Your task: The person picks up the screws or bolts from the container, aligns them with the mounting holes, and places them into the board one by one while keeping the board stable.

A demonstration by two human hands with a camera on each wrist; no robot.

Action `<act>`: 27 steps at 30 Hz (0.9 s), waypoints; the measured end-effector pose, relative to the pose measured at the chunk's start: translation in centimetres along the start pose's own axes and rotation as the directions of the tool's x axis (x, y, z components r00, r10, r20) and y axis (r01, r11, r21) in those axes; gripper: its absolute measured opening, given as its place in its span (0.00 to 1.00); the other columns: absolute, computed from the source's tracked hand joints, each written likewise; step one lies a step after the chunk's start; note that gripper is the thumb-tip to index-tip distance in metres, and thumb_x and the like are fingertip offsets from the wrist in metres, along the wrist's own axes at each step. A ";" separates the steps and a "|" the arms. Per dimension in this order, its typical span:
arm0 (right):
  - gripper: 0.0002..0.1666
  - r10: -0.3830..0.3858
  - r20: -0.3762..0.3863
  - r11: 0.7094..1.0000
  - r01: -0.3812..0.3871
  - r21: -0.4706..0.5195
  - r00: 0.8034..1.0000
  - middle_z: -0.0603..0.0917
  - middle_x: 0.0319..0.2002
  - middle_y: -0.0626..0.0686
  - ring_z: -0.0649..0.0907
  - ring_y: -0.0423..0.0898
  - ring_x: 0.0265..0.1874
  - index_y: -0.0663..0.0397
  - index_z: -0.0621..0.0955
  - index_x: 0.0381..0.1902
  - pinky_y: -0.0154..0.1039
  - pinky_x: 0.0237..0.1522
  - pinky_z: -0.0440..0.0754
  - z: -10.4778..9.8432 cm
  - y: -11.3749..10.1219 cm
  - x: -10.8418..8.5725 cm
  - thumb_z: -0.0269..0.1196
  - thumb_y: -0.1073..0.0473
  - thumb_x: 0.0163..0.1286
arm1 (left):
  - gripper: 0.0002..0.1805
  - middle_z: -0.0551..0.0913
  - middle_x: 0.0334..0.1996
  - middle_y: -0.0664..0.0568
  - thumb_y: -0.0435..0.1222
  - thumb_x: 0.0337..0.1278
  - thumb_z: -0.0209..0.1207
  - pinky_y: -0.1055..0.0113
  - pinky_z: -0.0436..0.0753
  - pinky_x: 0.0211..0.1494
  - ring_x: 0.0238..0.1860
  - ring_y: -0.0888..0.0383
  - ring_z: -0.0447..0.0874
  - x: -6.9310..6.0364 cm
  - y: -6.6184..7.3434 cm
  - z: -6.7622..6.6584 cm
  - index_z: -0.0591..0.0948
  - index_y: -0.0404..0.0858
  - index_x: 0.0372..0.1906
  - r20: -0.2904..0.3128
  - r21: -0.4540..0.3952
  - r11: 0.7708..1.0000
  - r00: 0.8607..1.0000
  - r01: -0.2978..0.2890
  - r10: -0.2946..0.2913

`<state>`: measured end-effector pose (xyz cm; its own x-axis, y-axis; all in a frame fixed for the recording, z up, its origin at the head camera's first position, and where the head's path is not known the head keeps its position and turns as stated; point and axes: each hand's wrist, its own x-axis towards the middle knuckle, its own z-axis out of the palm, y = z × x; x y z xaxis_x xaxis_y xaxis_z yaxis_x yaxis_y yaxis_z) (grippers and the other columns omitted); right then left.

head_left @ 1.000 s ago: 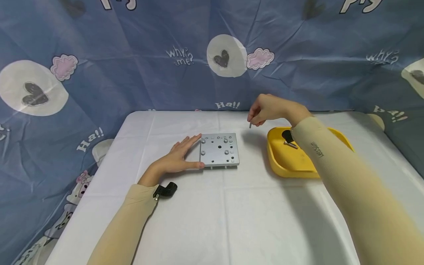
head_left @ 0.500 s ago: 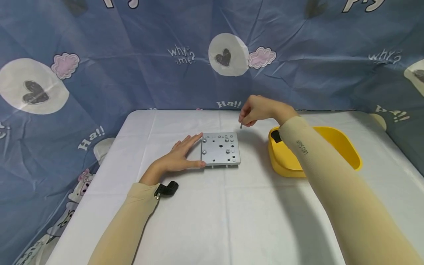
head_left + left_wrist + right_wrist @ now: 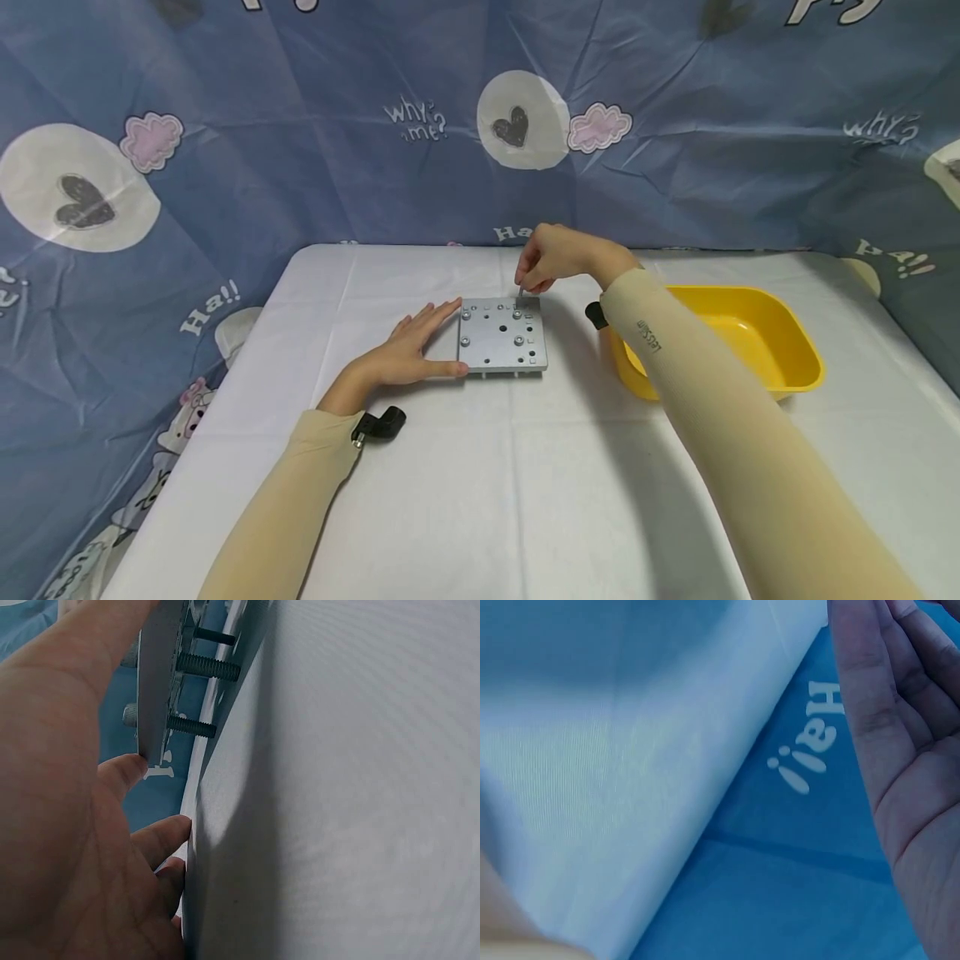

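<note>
A silver metal plate (image 3: 491, 337) with several holes lies on the table in the head view, socket-head screws (image 3: 465, 341) standing in some of them. Beneath it, threaded shanks (image 3: 208, 666) stick out in the left wrist view. My left hand (image 3: 401, 354) spreads along the plate's left side, fingers straight, thumb at the near corner and index finger at the far corner. Over the plate's far edge, my right hand (image 3: 551, 258) pinches a thin metal pin (image 3: 521, 292) that points down; whether its tip is inside a hole cannot be told. The right wrist view cuts off those fingertips.
A yellow tray (image 3: 806, 379) stands to the right of the plate, partly covered by my right forearm. White cloth (image 3: 420, 500) covers the table. A blue printed curtain (image 3: 337, 167) hangs right behind its far edge.
My right hand has moved left from beside the tray to the plate's far edge, carrying the pin. The left hand has stayed against the plate.
</note>
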<state>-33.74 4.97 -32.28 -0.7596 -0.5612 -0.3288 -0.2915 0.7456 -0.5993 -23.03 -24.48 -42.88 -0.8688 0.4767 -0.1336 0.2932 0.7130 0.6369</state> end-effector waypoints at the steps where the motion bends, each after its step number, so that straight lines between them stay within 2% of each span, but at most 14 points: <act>1: 0.07 -0.002 -0.002 1.000 0.002 0.000 1.000 0.92 0.34 0.49 0.88 0.39 0.31 0.60 0.91 0.44 0.38 0.46 0.91 0.2 -0.1 0.2 0.71 0.64 0.70 | 0.63 0.47 0.90 0.53 0.64 0.59 0.72 0.39 0.30 0.90 0.91 0.44 0.33 0.0 0.0 0.0 0.45 0.61 0.89 -0.001 0.000 1.000 1.000 0.000 0.000; 6: 0.06 -0.030 0.010 1.000 0.030 0.011 1.000 0.90 0.31 0.49 0.86 0.39 0.30 0.61 0.91 0.43 0.36 0.42 0.89 1.0 -0.3 0.7 0.71 0.65 0.70 | 0.63 0.47 0.90 0.53 0.65 0.59 0.71 0.40 0.30 0.90 0.91 0.46 0.33 0.1 0.0 -0.1 0.45 0.62 0.89 0.002 -0.003 1.000 1.000 0.003 -0.003; 10: 0.05 -0.051 0.023 0.998 0.050 0.034 0.998 0.90 0.33 0.50 0.87 0.39 0.31 0.63 0.90 0.42 0.33 0.41 0.89 1.6 -0.6 1.1 0.71 0.67 0.70 | 0.62 0.47 0.90 0.53 0.65 0.59 0.71 0.40 0.30 0.90 0.91 0.46 0.32 0.2 -0.1 0.0 0.45 0.63 0.89 0.005 -0.005 1.000 1.000 0.007 -0.007; 17: 0.03 -0.078 0.039 0.997 0.079 -0.013 0.996 0.91 0.32 0.50 0.87 0.40 0.30 0.59 0.91 0.39 0.34 0.39 0.88 2.4 -1.3 1.4 0.72 0.65 0.70 | 0.63 0.46 0.90 0.52 0.66 0.58 0.71 0.39 0.30 0.90 0.91 0.46 0.32 0.2 -0.1 0.0 0.45 0.63 0.89 0.009 -0.005 1.000 1.000 0.008 -0.008; 27: 0.03 -0.106 0.056 0.994 0.108 -0.021 0.993 0.91 0.30 0.49 0.86 0.40 0.29 0.58 0.92 0.38 0.35 0.39 0.87 3.1 -1.9 2.0 0.72 0.63 0.71 | 0.63 0.46 0.90 0.52 0.65 0.59 0.71 0.40 0.30 0.90 0.91 0.46 0.32 0.1 -0.2 0.0 0.44 0.62 0.89 0.010 -0.007 1.000 1.000 0.008 -0.008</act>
<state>-32.92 1.26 -34.06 -0.6906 -0.6566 -0.3034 -0.3839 0.6883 -0.6156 -23.14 -24.56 -43.03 -0.8669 0.4765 -0.1464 0.2838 0.7132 0.6410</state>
